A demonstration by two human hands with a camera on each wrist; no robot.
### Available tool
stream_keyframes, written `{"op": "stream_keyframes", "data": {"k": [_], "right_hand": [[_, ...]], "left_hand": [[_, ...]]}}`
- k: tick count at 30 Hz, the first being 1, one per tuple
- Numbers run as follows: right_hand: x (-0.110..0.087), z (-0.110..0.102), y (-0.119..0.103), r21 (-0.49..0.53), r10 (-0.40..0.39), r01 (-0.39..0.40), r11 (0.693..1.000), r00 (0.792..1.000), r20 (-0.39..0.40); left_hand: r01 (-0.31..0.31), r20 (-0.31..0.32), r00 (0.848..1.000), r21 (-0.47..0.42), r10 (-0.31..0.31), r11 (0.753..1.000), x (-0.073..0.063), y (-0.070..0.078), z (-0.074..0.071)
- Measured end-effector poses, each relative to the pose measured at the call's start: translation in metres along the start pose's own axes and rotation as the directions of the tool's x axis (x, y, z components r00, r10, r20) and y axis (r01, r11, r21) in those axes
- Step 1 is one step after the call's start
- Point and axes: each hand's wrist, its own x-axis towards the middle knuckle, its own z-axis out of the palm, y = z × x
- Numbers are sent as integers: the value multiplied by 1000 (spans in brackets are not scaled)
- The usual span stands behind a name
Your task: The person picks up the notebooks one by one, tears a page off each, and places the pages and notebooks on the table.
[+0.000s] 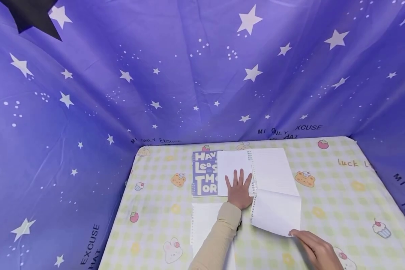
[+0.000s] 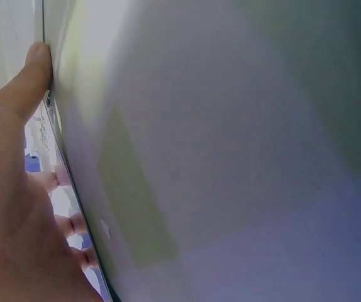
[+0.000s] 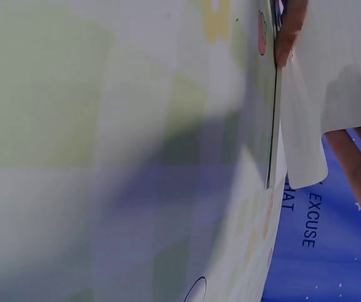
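Note:
A spiral notebook (image 1: 273, 168) lies open with a blank left page and a lined right page. My left hand (image 1: 239, 189) lies with its fingers spread on the left page, beside the spiral binding. In the left wrist view, its thumb (image 2: 33, 75) rests at the notebook's edge. My right hand (image 1: 315, 245) pinches the lower right corner of a white sheet of paper (image 1: 276, 212). That sheet has a row of holes along its left side and overlaps the lower part of the right page. In the right wrist view, the sheet (image 3: 306, 151) curves beside the right hand's fingers (image 3: 353, 167).
A purple notebook cover (image 1: 204, 183) with large white letters sticks out left of the open page. Another white sheet (image 1: 202, 221) with a holed left edge lies nearer, partly under the left forearm. The checked tablecloth (image 1: 341, 225) ends at purple star-printed curtains (image 1: 195, 75).

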Motion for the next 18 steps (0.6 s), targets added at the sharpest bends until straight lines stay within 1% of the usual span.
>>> {"op": "stream_keyframes", "data": {"k": [2,3,7,9,11,12,14,18], "right_hand": [[0,-1,-1,8,-12,12,1000,1000,-21],[-1,-1,-1,17,-22,23,1000,999,-39],[-2,-3,2,84,-77,86,993,992,-103],[-2,-5,1,98,-82,94,991,990,-115],[-2,-8,1,106,-79,91,990,990,-114],[-3,-9,0,98,-65,76,992,992,-111],[-2,-11,-3,77,-37,45,996,994,-103],[-1,-16,-7,81,-5,12,997,996,-90]], "left_hand": [[3,-15,1000,17,-3,1000,0,-1,2],[3,-9,1000,19,-3,1000,-1,-2,0],[6,14,1000,-5,-6,1000,-3,-2,-4],[8,6,1000,-19,-8,1000,-3,-2,-6],[11,-5,1000,-34,-11,999,-4,-2,-6],[12,-9,1000,-37,-12,999,-4,-2,-7],[14,-7,1000,-40,-14,999,-3,-2,-7],[16,8,1000,-49,-15,999,-2,0,-6]]}}
